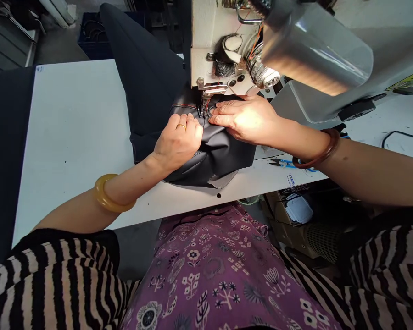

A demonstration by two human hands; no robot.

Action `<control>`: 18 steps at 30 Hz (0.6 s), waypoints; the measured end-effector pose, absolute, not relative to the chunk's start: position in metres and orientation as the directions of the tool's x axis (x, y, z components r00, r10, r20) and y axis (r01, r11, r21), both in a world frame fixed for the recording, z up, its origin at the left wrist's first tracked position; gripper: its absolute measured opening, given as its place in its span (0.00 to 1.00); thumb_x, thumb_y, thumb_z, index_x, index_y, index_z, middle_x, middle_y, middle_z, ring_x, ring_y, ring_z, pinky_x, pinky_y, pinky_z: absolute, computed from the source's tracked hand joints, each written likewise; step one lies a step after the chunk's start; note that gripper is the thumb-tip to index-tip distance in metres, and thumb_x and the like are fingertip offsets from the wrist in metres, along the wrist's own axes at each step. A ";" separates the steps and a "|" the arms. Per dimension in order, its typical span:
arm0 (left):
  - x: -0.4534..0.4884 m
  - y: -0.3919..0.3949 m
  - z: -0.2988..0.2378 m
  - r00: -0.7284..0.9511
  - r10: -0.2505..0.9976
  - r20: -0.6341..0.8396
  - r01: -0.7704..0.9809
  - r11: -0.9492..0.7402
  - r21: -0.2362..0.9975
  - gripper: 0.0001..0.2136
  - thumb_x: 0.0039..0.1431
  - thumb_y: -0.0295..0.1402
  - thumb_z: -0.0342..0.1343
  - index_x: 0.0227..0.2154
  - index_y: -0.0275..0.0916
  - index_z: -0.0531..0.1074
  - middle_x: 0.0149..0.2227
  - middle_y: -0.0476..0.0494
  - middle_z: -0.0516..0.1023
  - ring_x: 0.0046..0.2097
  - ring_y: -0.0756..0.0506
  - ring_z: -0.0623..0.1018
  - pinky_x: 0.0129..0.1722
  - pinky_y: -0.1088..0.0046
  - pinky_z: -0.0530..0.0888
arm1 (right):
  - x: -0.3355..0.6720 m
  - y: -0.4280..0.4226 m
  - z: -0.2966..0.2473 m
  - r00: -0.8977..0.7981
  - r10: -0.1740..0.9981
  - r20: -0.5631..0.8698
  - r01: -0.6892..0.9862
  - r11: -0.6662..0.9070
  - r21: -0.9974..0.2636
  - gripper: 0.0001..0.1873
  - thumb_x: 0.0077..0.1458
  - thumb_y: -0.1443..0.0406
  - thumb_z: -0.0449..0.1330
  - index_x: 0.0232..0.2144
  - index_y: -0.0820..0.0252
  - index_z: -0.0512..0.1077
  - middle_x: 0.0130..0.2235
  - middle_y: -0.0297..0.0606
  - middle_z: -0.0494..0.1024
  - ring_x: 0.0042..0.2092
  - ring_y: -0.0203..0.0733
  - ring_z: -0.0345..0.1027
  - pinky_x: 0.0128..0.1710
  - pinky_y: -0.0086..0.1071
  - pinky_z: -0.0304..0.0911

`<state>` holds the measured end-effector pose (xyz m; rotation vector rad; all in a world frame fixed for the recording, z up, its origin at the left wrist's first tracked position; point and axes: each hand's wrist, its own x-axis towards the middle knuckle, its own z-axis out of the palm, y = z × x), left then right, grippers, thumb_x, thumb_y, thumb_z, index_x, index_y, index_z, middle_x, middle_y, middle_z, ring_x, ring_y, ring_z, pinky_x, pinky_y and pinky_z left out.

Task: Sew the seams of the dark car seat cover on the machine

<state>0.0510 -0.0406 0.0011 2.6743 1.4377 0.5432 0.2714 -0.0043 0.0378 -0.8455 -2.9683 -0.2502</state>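
A piece of black leather-like material point(227, 149) lies bunched under the needle and presser foot point(204, 104) of a sewing machine point(206, 55). Red stitching runs along its seam to the left of the foot. My left hand point(179, 141) is closed on the material just left of and below the foot, its fingers curled into a fold. Flat on the material, right beside the foot, rests my right hand point(249, 118) with its fingers stretched out toward the needle. The material's grey backing shows at its near edge. Its far part trails back past the machine head.
A white table point(79, 114) carries the machine. Blue-handled thread snips point(284, 163) lie under my right forearm. A clear plastic cover point(318, 50) sticks out from the machine head. A blue crate point(92, 36) stands on the floor behind. Below the table's right side is a white box point(298, 208).
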 end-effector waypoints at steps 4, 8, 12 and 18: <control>0.029 -0.059 -0.005 0.522 0.777 0.351 0.765 -0.609 0.210 0.19 0.68 0.35 0.43 0.58 0.40 0.68 0.61 0.35 0.72 0.65 0.36 0.69 0.63 0.50 0.65 | 0.274 -0.006 0.038 -0.846 0.528 0.080 0.533 0.827 0.180 0.22 0.66 0.68 0.42 0.54 0.62 0.70 0.55 0.45 0.75 0.57 0.45 0.66 0.49 0.43 0.59; -0.018 -0.090 -0.034 0.532 0.820 0.210 0.823 -0.559 0.103 0.31 0.60 0.41 0.57 0.65 0.36 0.61 0.65 0.28 0.66 0.65 0.31 0.68 0.63 0.48 0.67 | 0.272 -0.011 0.039 -0.841 0.538 0.055 0.534 0.812 0.236 0.21 0.64 0.66 0.45 0.55 0.63 0.68 0.55 0.46 0.75 0.56 0.49 0.66 0.48 0.44 0.59; -0.033 -0.114 -0.076 0.622 0.776 0.102 0.783 -0.619 -0.061 0.18 0.60 0.23 0.48 0.50 0.35 0.76 0.47 0.33 0.82 0.45 0.41 0.83 0.41 0.67 0.79 | 0.269 -0.012 0.038 -0.796 0.602 0.067 0.602 0.775 0.192 0.21 0.63 0.60 0.47 0.52 0.61 0.71 0.49 0.45 0.76 0.50 0.51 0.67 0.48 0.46 0.59; -0.008 -0.123 -0.065 0.740 0.620 0.262 0.663 -0.738 -0.128 0.14 0.64 0.27 0.49 0.26 0.36 0.76 0.20 0.45 0.76 0.24 0.47 0.77 0.23 0.71 0.70 | 0.271 -0.007 0.033 -0.779 0.612 0.135 0.621 0.783 0.029 0.33 0.64 0.43 0.40 0.49 0.56 0.73 0.46 0.43 0.77 0.50 0.49 0.68 0.51 0.48 0.61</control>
